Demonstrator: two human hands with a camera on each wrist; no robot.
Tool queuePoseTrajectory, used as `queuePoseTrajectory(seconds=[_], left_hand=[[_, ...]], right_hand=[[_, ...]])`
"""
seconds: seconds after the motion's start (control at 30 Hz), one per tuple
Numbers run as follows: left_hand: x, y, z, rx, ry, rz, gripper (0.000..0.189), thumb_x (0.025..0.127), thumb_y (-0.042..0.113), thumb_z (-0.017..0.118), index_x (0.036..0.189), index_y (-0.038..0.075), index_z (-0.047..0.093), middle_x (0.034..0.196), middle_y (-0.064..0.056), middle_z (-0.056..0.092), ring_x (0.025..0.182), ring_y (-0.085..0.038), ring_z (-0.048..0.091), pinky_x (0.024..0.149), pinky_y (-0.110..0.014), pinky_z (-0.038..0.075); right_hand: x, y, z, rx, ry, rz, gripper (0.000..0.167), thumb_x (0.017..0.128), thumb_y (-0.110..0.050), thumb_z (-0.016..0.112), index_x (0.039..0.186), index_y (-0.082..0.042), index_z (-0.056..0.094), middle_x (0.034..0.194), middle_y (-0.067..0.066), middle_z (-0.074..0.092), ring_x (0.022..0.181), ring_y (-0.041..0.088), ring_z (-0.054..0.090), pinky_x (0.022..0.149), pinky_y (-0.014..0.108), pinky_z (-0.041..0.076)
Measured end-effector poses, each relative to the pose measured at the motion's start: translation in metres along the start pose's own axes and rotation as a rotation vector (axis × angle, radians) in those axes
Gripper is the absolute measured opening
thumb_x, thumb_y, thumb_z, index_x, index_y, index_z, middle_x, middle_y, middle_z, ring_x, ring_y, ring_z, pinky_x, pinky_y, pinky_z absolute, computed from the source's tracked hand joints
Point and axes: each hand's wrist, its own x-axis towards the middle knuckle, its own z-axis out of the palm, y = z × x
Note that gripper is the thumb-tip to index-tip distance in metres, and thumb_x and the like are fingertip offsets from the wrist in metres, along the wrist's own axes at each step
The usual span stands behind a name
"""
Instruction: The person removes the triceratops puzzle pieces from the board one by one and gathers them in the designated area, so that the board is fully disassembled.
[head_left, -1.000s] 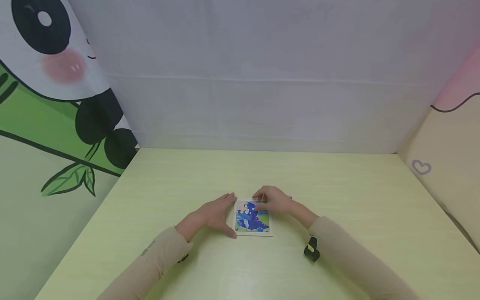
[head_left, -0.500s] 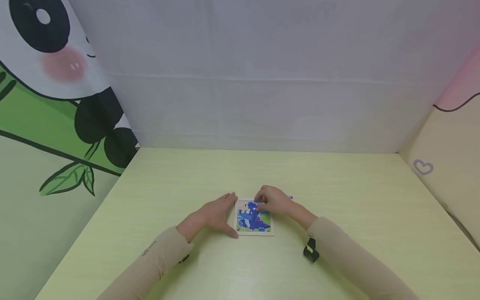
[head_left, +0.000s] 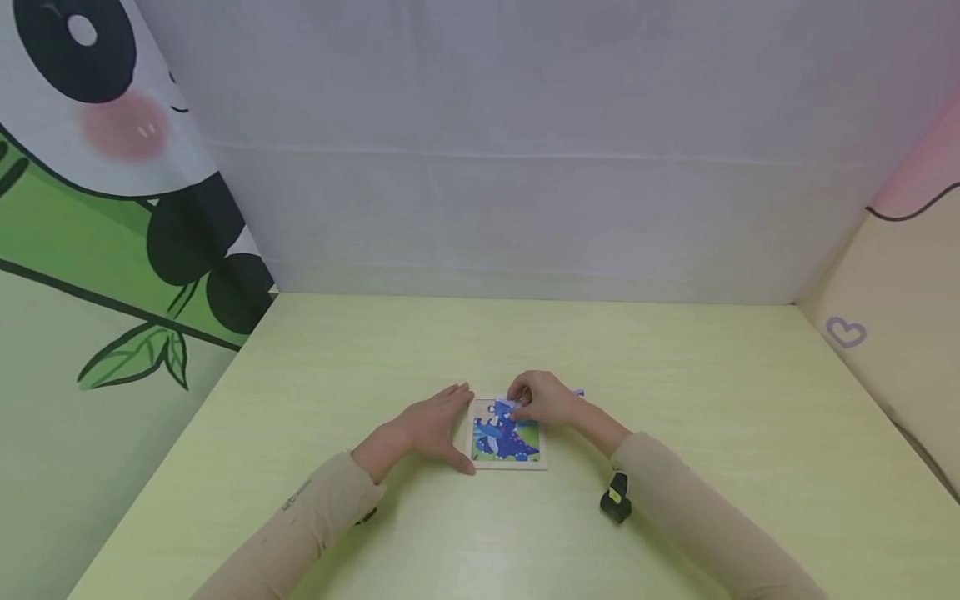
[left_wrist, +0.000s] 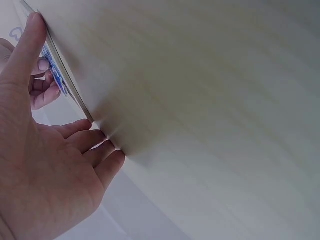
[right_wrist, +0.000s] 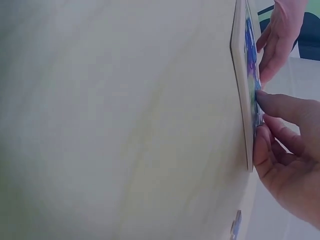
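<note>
A square jigsaw puzzle [head_left: 504,440] in a pale wooden tray, showing a blue dinosaur, lies flat on the table. Bare wood shows at its upper left. My left hand [head_left: 435,427] spans the tray's left side, thumb at the near corner and outstretched fingers at the far one; the left wrist view has these fingertips [left_wrist: 107,137] down at the table. Over the puzzle's far right part, my right hand [head_left: 546,398] pinches a blue puzzle piece [head_left: 504,406] between thumb and fingers. Its fingers partly hide the piece and that corner of the tray.
A loose puzzle piece [head_left: 578,392] lies on the table just beyond the right hand, also low in the right wrist view. The pale table [head_left: 360,350] meets a white back wall [head_left: 525,225]. Printed side walls stand left and right.
The piece under the right fingers now looks slightly tilted and paler on top. Both hands keep nearly the same place; the whole view shifts slightly.
</note>
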Motion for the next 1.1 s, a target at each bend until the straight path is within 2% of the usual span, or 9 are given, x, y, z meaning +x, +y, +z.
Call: queuePoseTrajectory(seconds=[0.3, 0.5, 0.67, 0.9, 1.1], left_hand=[[-0.0008, -0.0004, -0.0013, -0.011, 0.005, 0.0, 0.113, 0.059, 0.057, 0.076, 0.143, 0.005, 0.022, 0.15, -0.012, 0.018, 0.137, -0.028, 0.015, 0.107, -0.046, 0.025], [-0.0016, 0.0006, -0.0015, -0.026, 0.005, 0.005, 0.112, 0.059, 0.056, 0.077, 0.143, 0.005, 0.023, 0.15, -0.013, 0.018, 0.137, -0.028, 0.015, 0.108, -0.046, 0.025], [-0.0016, 0.0005, -0.0011, -0.026, 0.005, -0.001, 0.112, 0.059, 0.056, 0.077, 0.143, 0.005, 0.023, 0.15, -0.012, 0.018, 0.137, -0.028, 0.015, 0.108, -0.046, 0.024], [-0.0017, -0.0007, 0.0006, -0.013, 0.002, -0.005, 0.113, 0.059, 0.058, 0.076, 0.144, 0.006, 0.022, 0.15, -0.011, 0.017, 0.137, -0.027, 0.014, 0.108, -0.045, 0.024], [-0.0031, -0.0006, 0.0, -0.008, 0.006, 0.007, 0.113, 0.06, 0.057, 0.076, 0.144, 0.005, 0.021, 0.15, -0.012, 0.017, 0.137, -0.028, 0.014, 0.108, -0.045, 0.024]], right_hand=[[-0.003, -0.0019, 0.0007, -0.047, 0.015, -0.079, 0.024, 0.076, -0.007, 0.071, 0.099, -0.001, 0.065, 0.088, 0.003, 0.059, 0.077, 0.012, 0.053, 0.069, 0.023, 0.049], [-0.0052, -0.006, 0.0016, -0.111, 0.021, -0.087, 0.026, 0.078, -0.007, 0.07, 0.102, -0.002, 0.064, 0.089, 0.003, 0.06, 0.083, 0.014, 0.056, 0.076, 0.027, 0.05], [-0.0067, -0.008, 0.0006, -0.129, 0.019, -0.105, 0.027, 0.077, -0.007, 0.07, 0.104, 0.0, 0.065, 0.089, 0.004, 0.061, 0.082, 0.014, 0.057, 0.074, 0.024, 0.051], [-0.0064, -0.0051, -0.0032, -0.142, -0.016, -0.18, 0.028, 0.078, -0.007, 0.07, 0.104, 0.0, 0.066, 0.088, 0.005, 0.06, 0.079, 0.013, 0.056, 0.069, 0.019, 0.049], [-0.0061, -0.0042, -0.0053, -0.152, -0.038, -0.198, 0.029, 0.078, -0.008, 0.07, 0.106, 0.0, 0.066, 0.09, 0.003, 0.06, 0.08, 0.012, 0.056, 0.07, 0.017, 0.049]])
